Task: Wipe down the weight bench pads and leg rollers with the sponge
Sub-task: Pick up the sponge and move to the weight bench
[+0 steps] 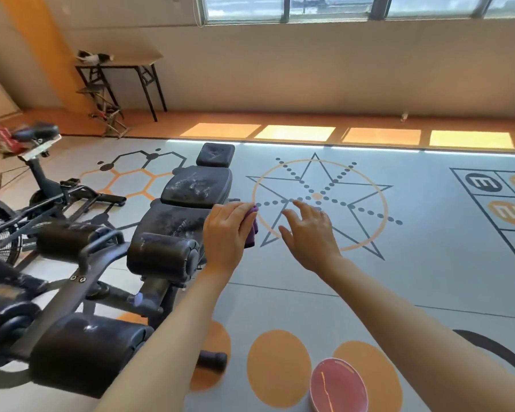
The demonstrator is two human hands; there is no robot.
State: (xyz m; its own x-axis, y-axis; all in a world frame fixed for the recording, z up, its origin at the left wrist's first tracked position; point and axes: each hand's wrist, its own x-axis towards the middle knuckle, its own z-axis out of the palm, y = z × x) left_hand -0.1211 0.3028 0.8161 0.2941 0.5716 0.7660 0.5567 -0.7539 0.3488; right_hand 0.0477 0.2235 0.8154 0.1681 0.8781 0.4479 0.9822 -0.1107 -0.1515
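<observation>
While the left hand point(226, 230) grips the purple sponge point(252, 227) at the right edge of the seat pad point(173, 218), the right hand point(309, 233) hovers just beside it, fingers spread and holding nothing. Whitish streaks, perhaps dust or drying smears, mark the back pad point(197, 187), headrest point(216, 154) and near rollers point(161, 254), so most wiping looks undone.

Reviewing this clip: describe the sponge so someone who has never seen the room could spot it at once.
Find the long black padded weight bench on the grey gym floor. At its right edge, beside the middle pad, the left hand grips a small purple sponge. It is the only purple thing there; the right hand hovers open beside it, holding nothing.
</observation>
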